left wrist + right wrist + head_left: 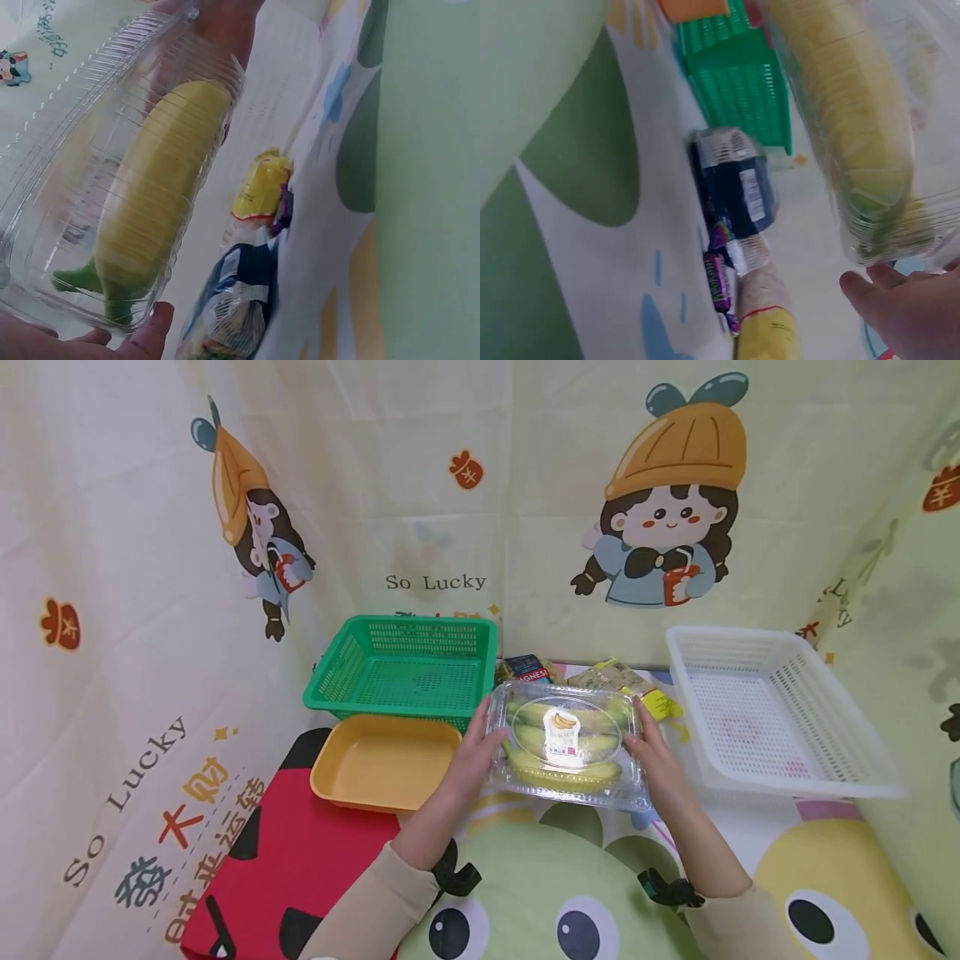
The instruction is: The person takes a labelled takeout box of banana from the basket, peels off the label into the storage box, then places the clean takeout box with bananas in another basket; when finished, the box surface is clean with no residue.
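Note:
A clear plastic clamshell box (566, 745) with green-yellow bananas inside is held just above the table, at its middle. My left hand (474, 753) grips its left side and my right hand (651, 752) grips its right side. In the left wrist view the box (112, 187) fills the left half, with the fingertips of my left hand (112, 341) under its near end. The right wrist view shows the box (855, 112) from below and my right hand (904, 307) at its corner.
A green basket (405, 664) stands at the back left, with a yellow tray (382, 764) in front of it. A white basket (780, 710) stands at the right. Behind the box lie a dark blue packet (528, 667), a tan packet (618, 677) and a yellow packet (660, 703).

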A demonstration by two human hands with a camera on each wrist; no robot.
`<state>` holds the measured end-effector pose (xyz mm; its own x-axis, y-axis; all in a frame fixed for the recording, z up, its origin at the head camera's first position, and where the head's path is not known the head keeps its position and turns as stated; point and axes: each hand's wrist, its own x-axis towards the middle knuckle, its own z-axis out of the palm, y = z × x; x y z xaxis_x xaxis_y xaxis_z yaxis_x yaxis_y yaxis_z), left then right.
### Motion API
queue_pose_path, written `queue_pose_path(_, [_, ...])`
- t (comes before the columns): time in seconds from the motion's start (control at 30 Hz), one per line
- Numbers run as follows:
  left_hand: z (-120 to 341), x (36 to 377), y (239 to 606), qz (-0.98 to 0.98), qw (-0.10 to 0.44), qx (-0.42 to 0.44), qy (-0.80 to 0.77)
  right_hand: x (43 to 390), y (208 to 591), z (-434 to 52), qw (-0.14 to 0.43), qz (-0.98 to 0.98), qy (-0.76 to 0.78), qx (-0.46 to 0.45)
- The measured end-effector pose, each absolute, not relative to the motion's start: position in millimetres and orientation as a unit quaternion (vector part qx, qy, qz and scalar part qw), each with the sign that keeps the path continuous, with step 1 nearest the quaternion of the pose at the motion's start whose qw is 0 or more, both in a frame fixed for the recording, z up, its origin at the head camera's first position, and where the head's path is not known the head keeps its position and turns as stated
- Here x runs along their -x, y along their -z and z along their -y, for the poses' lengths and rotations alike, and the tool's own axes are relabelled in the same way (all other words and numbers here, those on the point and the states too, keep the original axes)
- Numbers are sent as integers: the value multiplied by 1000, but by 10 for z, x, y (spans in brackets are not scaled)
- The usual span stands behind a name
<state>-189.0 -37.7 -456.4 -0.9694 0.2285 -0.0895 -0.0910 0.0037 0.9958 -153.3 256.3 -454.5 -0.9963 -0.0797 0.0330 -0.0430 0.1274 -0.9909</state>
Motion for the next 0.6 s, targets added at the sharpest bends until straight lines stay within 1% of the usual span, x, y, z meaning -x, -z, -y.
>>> queue_pose_path(0.17, [362, 1897, 4668, -696, 123, -61, -704, 1553, 4648, -2558, 32, -744, 667, 12])
queue_pose_path(0.4, [324, 1932, 4875, -689, 126, -61, -711, 1607, 4820, -2549, 14, -742, 670, 17])
queue_pose_path(0.6, [279, 1897, 4981, -645, 130, -61, -751, 1628, 4924, -2571, 16, -747, 665, 10])
